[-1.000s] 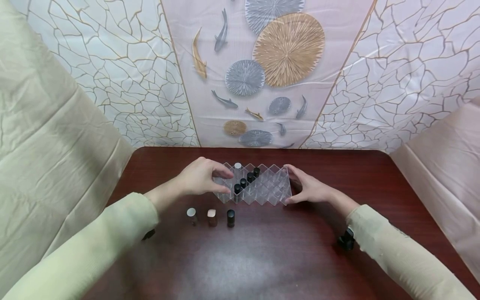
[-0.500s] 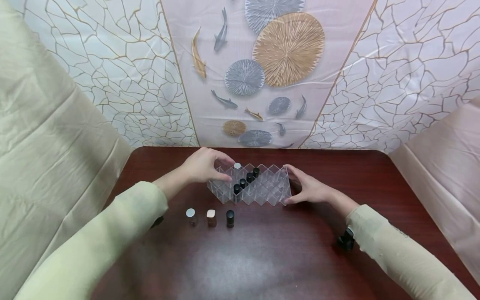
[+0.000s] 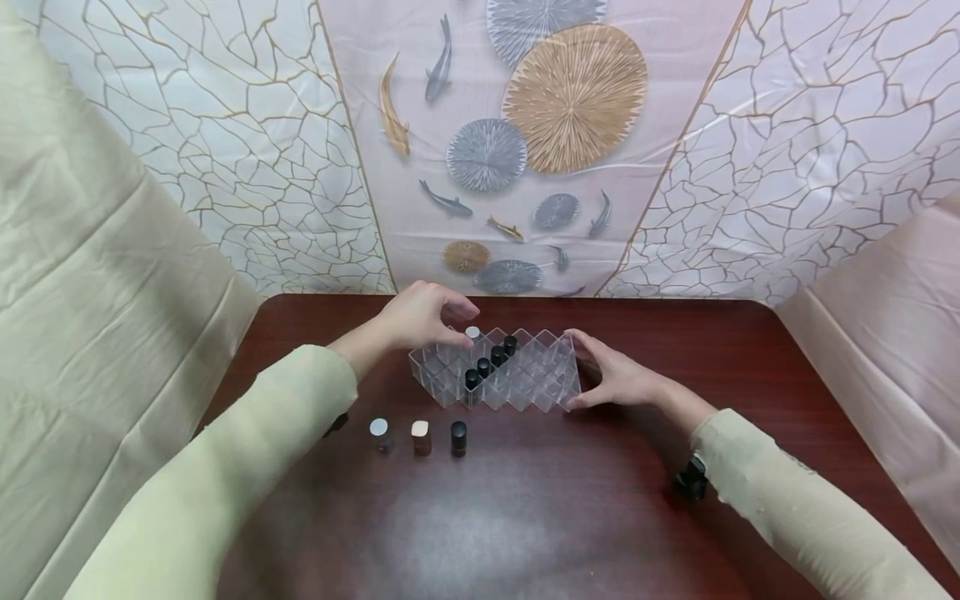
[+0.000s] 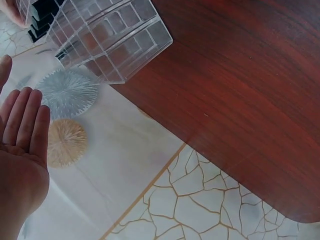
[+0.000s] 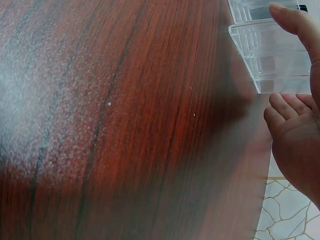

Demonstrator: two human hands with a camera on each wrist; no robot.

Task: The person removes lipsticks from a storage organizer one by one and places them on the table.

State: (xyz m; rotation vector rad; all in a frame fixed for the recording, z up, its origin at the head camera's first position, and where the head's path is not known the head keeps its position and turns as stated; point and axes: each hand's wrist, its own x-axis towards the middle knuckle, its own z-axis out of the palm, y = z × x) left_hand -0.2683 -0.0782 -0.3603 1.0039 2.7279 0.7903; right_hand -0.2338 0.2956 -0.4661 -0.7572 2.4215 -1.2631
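A clear lipstick organizer (image 3: 532,375) with diamond-shaped compartments stands toward the back of the table. Several black-capped tubes (image 3: 483,367) sit in a slanting row inside it, and a silver-capped tube (image 3: 472,332) stands in a back compartment. My left hand (image 3: 429,315) is over the organizer's back left corner, its thumb tip close to the silver cap. In the left wrist view the fingers (image 4: 30,117) look straight and hold nothing. At the organizer's right end, my right hand (image 3: 618,375) grips it between thumb and fingers; that hold also shows in the right wrist view.
In front of the organizer, a silver-topped tube (image 3: 380,435), a tube with a pale cap (image 3: 422,437) and a black tube (image 3: 458,437) stand in a row on the dark red wooden table (image 3: 480,517). A patterned cloth (image 3: 555,250) hangs behind the table's back edge.
My left hand has moved back and to the right, from the organizer's left end to near the silver-capped tube. The right hand keeps its grip on the organizer.
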